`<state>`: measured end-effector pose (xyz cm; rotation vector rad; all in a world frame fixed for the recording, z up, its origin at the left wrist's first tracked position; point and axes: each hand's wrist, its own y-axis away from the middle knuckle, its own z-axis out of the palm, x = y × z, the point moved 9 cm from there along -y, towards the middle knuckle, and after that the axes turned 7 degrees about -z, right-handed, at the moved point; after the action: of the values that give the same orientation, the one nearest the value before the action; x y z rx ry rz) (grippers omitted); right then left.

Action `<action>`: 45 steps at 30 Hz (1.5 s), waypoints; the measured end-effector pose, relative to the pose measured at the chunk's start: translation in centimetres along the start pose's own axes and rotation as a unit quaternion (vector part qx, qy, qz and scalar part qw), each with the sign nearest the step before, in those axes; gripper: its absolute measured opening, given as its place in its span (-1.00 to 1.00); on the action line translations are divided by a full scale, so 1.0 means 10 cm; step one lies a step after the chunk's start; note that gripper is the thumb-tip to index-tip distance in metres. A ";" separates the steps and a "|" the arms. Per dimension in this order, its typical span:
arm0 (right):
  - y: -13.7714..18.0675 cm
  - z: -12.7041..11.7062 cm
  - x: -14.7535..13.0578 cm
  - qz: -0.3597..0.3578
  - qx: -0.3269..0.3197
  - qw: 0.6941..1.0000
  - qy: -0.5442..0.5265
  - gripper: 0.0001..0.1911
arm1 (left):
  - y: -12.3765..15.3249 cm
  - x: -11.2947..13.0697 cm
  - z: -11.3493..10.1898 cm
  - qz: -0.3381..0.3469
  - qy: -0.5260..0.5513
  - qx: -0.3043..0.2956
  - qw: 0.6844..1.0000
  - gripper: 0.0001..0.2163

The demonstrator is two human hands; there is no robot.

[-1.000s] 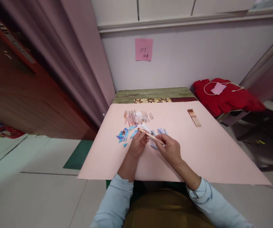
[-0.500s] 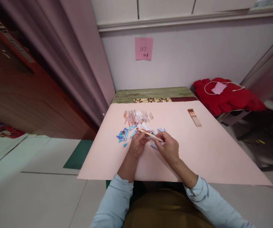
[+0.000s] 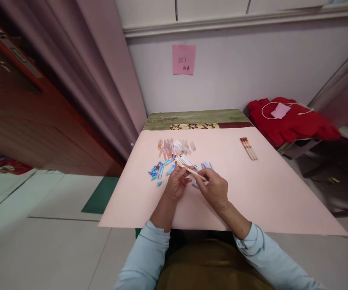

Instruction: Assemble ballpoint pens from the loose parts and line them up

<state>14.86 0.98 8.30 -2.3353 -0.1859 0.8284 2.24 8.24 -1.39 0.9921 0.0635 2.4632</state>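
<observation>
My left hand [image 3: 175, 184] and my right hand [image 3: 214, 188] meet over a pink sheet [image 3: 252, 193], both pinching one thin tan pen barrel [image 3: 191, 170] that slants from upper left to lower right. Just beyond the fingers lie several white refills [image 3: 186, 161]. A heap of small blue caps and tips [image 3: 160, 171] is left of my left hand, and pale blue pieces [image 3: 206, 165] sit above my right hand. Clear and brownish pen parts [image 3: 174, 148] lie further back.
A few finished tan pens [image 3: 249, 149] lie at the sheet's far right. The green table edge [image 3: 196, 117] meets the wall, which carries a pink note [image 3: 183, 59]. Red cloth [image 3: 291, 121] rests on a seat at the right. A curtain and wooden door stand left.
My right hand has slid slightly left along the barrel and closer to my left hand. The view has shifted a little downward.
</observation>
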 end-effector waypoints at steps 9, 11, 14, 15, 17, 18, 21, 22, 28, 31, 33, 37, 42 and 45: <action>0.05 0.16 0.17 0.113 -0.093 0.988 -0.047 -0.59 | 0.00 0.00 0.03 0.006 0.004 0.004 1.000 -0.82; 0.05 0.20 0.18 0.134 -0.110 0.982 -0.076 -0.50 | 0.00 -0.02 0.03 0.001 -0.006 0.003 1.000 -0.80; 0.09 0.31 0.24 0.176 -0.138 0.962 -0.155 -0.44 | -0.02 -0.02 0.00 0.004 -0.016 0.018 1.000 -0.79; 0.11 0.35 0.26 0.188 -0.144 0.953 -0.188 -0.46 | -0.02 -0.01 0.00 0.009 -0.019 0.022 1.000 -0.79; 0.16 0.42 0.30 0.207 -0.138 0.937 -0.246 -0.55 | -0.03 0.00 0.00 0.022 -0.023 0.025 0.999 -0.78; 0.18 0.44 0.32 0.217 -0.128 0.929 -0.270 -0.60 | -0.03 0.01 0.00 0.028 -0.025 0.026 0.999 -0.78; 0.25 0.49 0.40 0.257 -0.100 0.905 -0.326 -0.59 | -0.03 0.02 -0.02 0.033 -0.028 0.036 0.998 -0.77; 0.27 0.51 0.41 0.271 -0.099 0.894 -0.344 -0.59 | -0.03 0.02 -0.02 0.031 -0.029 0.039 0.998 -0.77; 0.38 0.60 0.42 0.356 -0.119 0.823 -0.427 -0.50 | -0.02 0.02 0.01 0.024 -0.045 0.026 0.998 -0.79; 0.41 0.61 0.42 0.370 -0.129 0.813 -0.430 -0.43 | -0.01 0.01 0.03 0.018 -0.053 0.017 0.998 -0.78; 0.39 0.58 0.42 0.349 -0.127 0.832 -0.412 -0.43 | -0.01 0.01 0.04 0.020 -0.056 0.017 0.998 -0.78; 0.34 0.55 0.41 0.311 -0.125 0.859 -0.387 -0.47 | -0.01 0.00 0.04 0.018 -0.054 0.022 0.998 -0.77; 0.30 0.55 0.41 0.298 -0.119 0.867 -0.382 -0.50 | -0.01 0.00 0.04 0.017 -0.033 0.022 0.999 -0.78; 0.33 0.60 0.40 0.306 -0.138 0.859 -0.386 -0.48 | -0.01 0.02 0.03 0.030 -0.030 0.028 0.999 -0.80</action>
<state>14.12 2.89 0.65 -2.1837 0.1340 2.1682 2.36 8.34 -1.06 1.1064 0.0831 2.4962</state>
